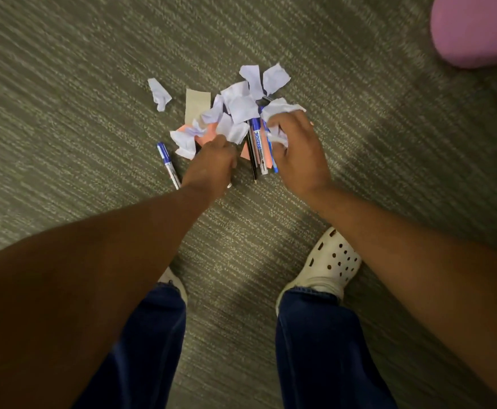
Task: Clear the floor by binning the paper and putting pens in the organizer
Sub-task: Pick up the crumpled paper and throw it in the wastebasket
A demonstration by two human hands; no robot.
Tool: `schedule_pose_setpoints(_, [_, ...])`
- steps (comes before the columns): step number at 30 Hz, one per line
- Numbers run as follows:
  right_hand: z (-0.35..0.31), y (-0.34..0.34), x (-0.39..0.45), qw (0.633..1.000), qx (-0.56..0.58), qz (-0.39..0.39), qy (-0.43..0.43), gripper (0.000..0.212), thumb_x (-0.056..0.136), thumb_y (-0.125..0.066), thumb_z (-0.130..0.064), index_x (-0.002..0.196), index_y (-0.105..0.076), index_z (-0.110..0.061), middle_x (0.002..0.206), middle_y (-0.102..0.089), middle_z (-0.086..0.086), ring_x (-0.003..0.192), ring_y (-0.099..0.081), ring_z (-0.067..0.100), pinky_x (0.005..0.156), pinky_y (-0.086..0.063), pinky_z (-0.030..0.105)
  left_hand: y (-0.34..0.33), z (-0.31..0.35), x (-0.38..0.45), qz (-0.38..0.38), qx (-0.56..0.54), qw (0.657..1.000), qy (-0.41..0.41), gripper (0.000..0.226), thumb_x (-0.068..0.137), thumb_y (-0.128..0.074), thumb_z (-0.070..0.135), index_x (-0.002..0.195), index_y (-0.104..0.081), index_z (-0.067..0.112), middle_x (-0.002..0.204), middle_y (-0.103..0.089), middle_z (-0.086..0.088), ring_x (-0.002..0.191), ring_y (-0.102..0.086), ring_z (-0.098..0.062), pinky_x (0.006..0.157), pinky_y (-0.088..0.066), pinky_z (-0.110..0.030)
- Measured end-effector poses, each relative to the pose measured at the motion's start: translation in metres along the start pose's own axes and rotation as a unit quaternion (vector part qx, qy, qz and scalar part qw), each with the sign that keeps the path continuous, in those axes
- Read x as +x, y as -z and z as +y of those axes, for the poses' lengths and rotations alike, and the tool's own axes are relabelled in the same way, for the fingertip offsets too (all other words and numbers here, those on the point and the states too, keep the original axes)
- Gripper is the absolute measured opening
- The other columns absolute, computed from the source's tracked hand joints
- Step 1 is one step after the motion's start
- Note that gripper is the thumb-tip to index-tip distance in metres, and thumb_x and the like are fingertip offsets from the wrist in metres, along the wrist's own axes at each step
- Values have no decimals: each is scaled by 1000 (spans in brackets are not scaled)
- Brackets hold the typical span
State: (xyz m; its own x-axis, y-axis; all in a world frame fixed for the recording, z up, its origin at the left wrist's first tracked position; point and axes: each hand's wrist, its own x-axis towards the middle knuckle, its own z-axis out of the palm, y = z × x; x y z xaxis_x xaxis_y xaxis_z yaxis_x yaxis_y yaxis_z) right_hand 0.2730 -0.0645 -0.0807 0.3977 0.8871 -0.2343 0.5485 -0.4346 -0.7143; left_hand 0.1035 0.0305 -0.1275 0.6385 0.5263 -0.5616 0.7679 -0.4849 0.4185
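Right hand: your right hand (296, 149) is curled into a loose fist around crumpled white paper (279, 109); its fingers close on the wad, which bulges out above and below the knuckles.
Left hand: your left hand (215, 160) reaches into the near edge of the paper pile (235, 110); its fingers are hidden under the back of the hand, so you cannot tell whether they pinch a scrap yet.
Paper: torn white pieces lie heaped on the carpet (64, 84), with pink sheets (203, 134) beneath and a tan slip (197, 103) at the left; one stray scrap (159, 93) sits apart, further left.
Pens: three pens (260, 149) lie side by side between your hands, partly under the paper; a fourth blue-capped pen (167, 163) rests alone just left of your left wrist.
Risk, mixed grab: the pens touch the scraps, so a broad scoop may carry a pen off with the paper and into the bin.
Risk, spill: the right fist looks full; adding more may let pieces drop back.
Risk, missed bits: the stray scrap and the lone pen sit outside the heap and are easy to overlook.
Risk, footing: your shoes (330, 261) stand close to the heap; a step forward may land on a pen.
Surroundings: a pink rounded object (477, 31) sits at the top right, well clear.
Not in view: neither bin nor organizer shows.
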Motion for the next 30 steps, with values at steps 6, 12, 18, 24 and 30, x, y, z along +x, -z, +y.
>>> schedule_pose_setpoints(6, [-29,-32,75,974,-177,-136,32,67,94,-51,1,155,-44,-25,141,-45,17,121,-53,35,95,-50,46,19,-24,2,194,-142,957,163,20,92,-43,-3,108,-55,0,117,-58,-23,101,-58,-39,77,-37,-35])
schedule_pose_setpoints(12, [-23,-66,83,909,-340,-239,32,85,85,-71,-29,159,-30,-29,166,-17,15,144,-28,44,97,-52,49,35,-59,6,128,-134,971,148,48,93,-57,14,137,-41,3,127,-57,-26,109,-59,-46,78,-45,-44])
schedule_pose_setpoints(18, [-22,-78,77,897,-379,-223,47,76,85,-75,-13,150,-40,-31,167,-20,12,139,-35,45,96,-52,49,39,-66,33,63,-67,989,117,89,76,-81,49,144,-38,11,141,-50,-17,125,-55,-37,89,-47,-41])
schedule_pose_setpoints(24, [-26,-73,82,926,-321,-177,96,46,91,-56,5,131,-60,-16,150,-42,15,124,-48,41,93,-50,49,48,-59,52,76,-99,985,119,50,93,-71,33,136,-59,10,134,-65,-14,125,-60,-33,101,-48,-41])
schedule_pose_setpoints(30, [-30,-52,84,996,-75,-44,37,22,85,-52,8,97,-71,6,108,-65,24,100,-64,35,81,-47,36,52,-63,41,125,-183,962,159,22,94,-63,22,106,-63,4,107,-68,-20,98,-65,-32,79,-45,-29])
